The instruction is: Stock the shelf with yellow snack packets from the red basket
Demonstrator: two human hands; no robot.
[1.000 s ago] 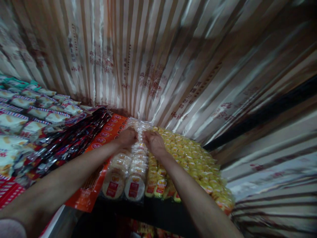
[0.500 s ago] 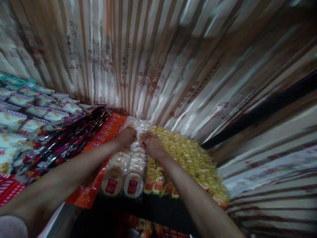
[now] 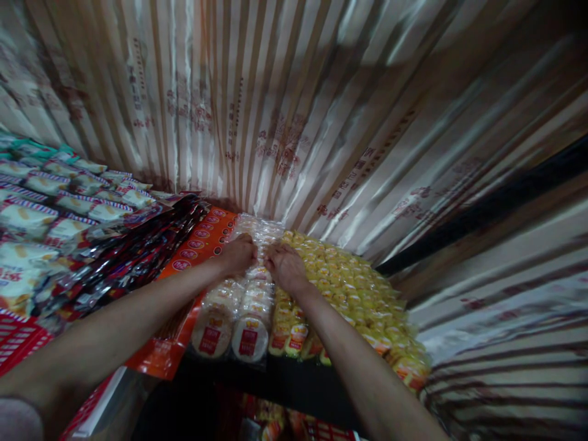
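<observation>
Red labels on the front discs of the two rows of clear-wrapped round packs [image 3: 249, 343] carried pale lettering below a small yellow-orange emblem, but the characters were too blurred to read. The rows ran side by side from the front of a black shelf [image 3: 307, 383] back toward the wall, between an orange printed wrapper [image 3: 202, 239] on the left and yellow packs [image 3: 353, 282] on the right. Repeated oval badges with pale marks lined the orange wrapper, also illegible; the yellow packs bore orange-and-red labels just as hard to make out. Dark red vertical characters and floral prints showed on the pleated sheeting [image 3: 285, 122] behind, smeared by the dim light. White packets [image 3: 32, 220] with striped edges were cut off at the left, beside glossy dark packets [image 3: 133, 257] whose print was lost in glare. The left hand [image 3: 241, 252] and the right hand [image 3: 285, 264] lay close together, apart from each other, over the far part of the round packs, fingers curled; the fingertips were hidden, so whether they pinched the wrapping could not be told. The right forearm covered some yellow packs, and goods [image 3: 269, 419] below the shelf were mostly in shadow.
</observation>
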